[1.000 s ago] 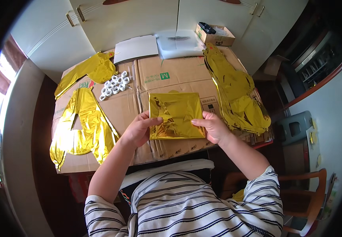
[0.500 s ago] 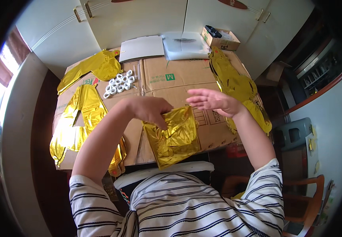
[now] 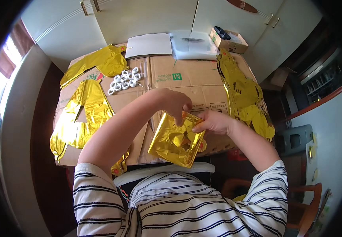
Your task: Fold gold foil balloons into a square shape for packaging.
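A folded gold foil balloon (image 3: 171, 144) is held tilted over the near edge of the cardboard-covered table. My left hand (image 3: 175, 103) reaches across to its upper edge, the fingers bent down and closed on the foil there. At the upper right corner my right hand (image 3: 215, 121) pinches the foil, thumb on top and fingers underneath. A small round orange-red mark shows beside the packet's right edge, under the right hand.
Flat gold foil balloons lie at the far left (image 3: 108, 61), near left (image 3: 94, 102) and right (image 3: 244, 93) of the cardboard (image 3: 194, 75). Several small white rolls (image 3: 124, 81) sit left of centre. Behind are a white flat box (image 3: 149, 45), clear plastic bags (image 3: 192, 47) and a small carton (image 3: 234, 42).
My right hand has come down from open in the air and taken the foil's right corner. The left hand has shifted right along the upper edge, and the packet has turned and moved slightly right.
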Motion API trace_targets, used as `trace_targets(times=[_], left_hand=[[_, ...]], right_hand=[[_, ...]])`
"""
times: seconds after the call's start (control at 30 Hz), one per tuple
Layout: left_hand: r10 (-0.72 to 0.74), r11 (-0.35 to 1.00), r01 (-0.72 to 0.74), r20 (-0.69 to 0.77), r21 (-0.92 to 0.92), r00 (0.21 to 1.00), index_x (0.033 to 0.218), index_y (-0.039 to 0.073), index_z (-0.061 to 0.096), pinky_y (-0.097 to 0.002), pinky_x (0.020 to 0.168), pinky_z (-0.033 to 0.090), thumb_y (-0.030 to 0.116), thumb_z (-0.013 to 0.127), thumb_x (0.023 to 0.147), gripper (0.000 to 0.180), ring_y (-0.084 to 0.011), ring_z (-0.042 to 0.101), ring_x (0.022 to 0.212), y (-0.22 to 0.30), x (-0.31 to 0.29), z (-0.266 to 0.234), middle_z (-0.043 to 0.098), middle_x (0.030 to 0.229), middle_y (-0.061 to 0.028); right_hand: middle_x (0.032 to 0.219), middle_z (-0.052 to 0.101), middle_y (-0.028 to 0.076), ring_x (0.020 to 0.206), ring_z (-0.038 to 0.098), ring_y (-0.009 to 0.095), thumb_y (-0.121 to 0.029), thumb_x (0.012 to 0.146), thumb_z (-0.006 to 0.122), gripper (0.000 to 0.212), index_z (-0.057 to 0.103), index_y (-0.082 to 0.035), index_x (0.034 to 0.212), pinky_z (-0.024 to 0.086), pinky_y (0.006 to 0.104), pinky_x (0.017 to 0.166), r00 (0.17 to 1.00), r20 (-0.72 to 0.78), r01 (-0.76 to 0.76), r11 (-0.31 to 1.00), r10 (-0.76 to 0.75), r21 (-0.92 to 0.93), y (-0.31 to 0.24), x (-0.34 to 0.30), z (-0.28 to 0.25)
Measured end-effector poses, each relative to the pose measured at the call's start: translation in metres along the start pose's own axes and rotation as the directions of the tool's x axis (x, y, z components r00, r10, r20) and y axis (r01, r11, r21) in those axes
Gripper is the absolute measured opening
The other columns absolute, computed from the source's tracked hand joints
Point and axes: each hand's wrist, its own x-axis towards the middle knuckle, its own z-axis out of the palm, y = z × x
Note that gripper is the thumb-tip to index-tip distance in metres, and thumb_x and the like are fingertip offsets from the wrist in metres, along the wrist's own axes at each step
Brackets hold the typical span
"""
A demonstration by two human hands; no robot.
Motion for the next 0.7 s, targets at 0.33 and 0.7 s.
trace_targets(times=[0.33, 0.7], left_hand=[[-0.277, 0.830, -0.117, -0.584, -0.546, 0.763, 0.137, 0.004, 0.059, -0.0345, 0.096, 0.056, 0.007, 0.071, 0.088, 0.050, -0.0254, 0.067, 0.115, -0.045, -0.066, 0.086, 0.065, 0.131, -0.0151], [0.044, 0.949, -0.270, -0.783, -0.160, 0.620, 0.122, 0.002, 0.068, -0.0365, 0.092, 0.057, 0.002, 0.069, 0.089, 0.033, -0.0302, 0.070, 0.104, -0.048, -0.041, 0.112, 0.070, 0.120, -0.0160]], right_hand=[[0.112, 0.071, 0.012, 0.102, 0.071, 0.026, -0.010, 0.098, 0.063, 0.020, 0.065, -0.003, 0.117, 0.061, 0.0444, 0.089, 0.932, -0.359, 0.231, 0.702, 0.038, 0.673, 0.076, -0.053, 0.027], [0.106, 0.073, 0.010, 0.097, 0.073, 0.023, -0.011, 0.099, 0.063, 0.015, 0.068, -0.004, 0.111, 0.062, 0.0381, 0.084, 0.935, -0.355, 0.294, 0.560, 0.001, 0.774, 0.094, -0.061, 0.054]])
